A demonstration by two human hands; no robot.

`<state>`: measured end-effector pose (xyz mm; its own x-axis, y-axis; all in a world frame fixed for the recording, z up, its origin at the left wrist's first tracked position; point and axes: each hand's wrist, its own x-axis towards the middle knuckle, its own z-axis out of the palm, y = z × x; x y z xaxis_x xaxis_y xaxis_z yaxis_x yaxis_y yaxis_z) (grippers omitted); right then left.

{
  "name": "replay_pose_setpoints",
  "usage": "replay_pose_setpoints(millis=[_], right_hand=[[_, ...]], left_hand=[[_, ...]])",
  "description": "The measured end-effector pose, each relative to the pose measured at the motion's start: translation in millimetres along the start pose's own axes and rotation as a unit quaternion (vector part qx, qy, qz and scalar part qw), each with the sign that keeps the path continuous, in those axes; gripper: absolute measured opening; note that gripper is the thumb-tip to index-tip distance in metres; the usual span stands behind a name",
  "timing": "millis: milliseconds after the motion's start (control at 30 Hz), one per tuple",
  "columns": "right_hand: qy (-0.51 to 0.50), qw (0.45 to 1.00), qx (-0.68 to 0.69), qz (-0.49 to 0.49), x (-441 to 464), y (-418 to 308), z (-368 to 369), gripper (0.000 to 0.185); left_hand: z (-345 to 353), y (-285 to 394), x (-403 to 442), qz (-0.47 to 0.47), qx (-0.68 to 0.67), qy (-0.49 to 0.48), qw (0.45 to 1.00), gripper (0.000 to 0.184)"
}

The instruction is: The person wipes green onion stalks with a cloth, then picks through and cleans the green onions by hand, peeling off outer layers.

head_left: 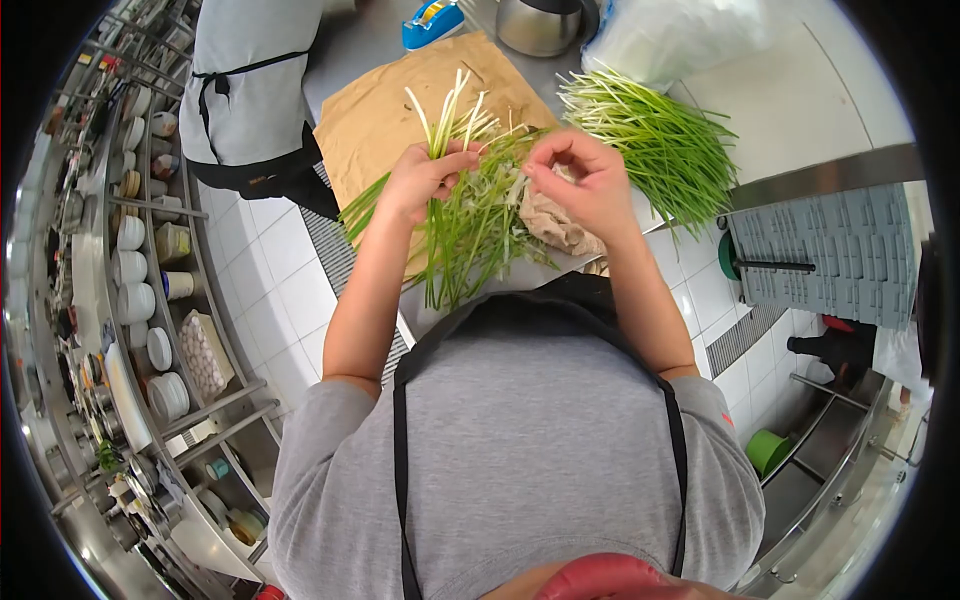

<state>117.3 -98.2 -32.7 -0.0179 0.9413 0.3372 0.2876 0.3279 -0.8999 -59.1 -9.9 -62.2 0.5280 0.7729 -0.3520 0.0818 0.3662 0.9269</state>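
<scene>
My left hand is closed around a small bunch of garlic chives, white ends up and green leaves hanging down to the left. To its right, my right hand is curled with thumb and forefinger pinched together. Anything between those fingertips is too small to make out. Below and between both hands lies a loose heap of chive leaves and pale trimmings. A crumpled beige cloth sits under my right hand. Farther right, a large pile of chives rests with its white ends toward the back.
Brown paper covers part of the metal table. At the back stand a blue tape dispenser, a steel jug and a clear plastic bag. Another person in an apron stands at the left, near shelves of dishes.
</scene>
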Motion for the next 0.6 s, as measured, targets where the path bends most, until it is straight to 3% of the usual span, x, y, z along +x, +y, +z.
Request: replay_pose_setpoints(millis=[33,67,133,167,267,367,467,600], right_hand=[[0.008,1.0,-0.017,0.003,2,-1,-4,0.01],[-0.04,0.987,-0.146,-0.047,3,11,-4,0.011],[-0.129,0.899,-0.394,-0.142,4,34,-2,0.013],[-0.145,0.9,-0.393,-0.123,6,34,0,0.018],[0.001,0.953,-0.272,-0.132,16,3,13,0.019],[0.033,0.895,-0.361,-0.259,28,9,17,0.018],[-0.009,0.864,-0.427,-0.267,29,13,13,0.017],[0.039,0.833,-0.476,-0.279,32,14,-1,0.013]], left_hand=[[1,-2,2,0.008,0.021,0.004,1.0,0.022],[3,-5,4,0.019,0.049,0.009,0.999,0.02],[8,-10,10,0.044,0.106,0.016,0.993,0.017],[9,-8,10,0.056,0.122,0.009,0.991,0.015],[15,-6,3,0.061,0.167,0.006,0.984,0.015],[16,1,1,0.043,0.21,0.016,0.977,0.021],[15,0,0,0.032,0.219,-0.013,0.975,0.023],[9,5,-10,0.013,0.188,-0.042,0.981,0.023]])
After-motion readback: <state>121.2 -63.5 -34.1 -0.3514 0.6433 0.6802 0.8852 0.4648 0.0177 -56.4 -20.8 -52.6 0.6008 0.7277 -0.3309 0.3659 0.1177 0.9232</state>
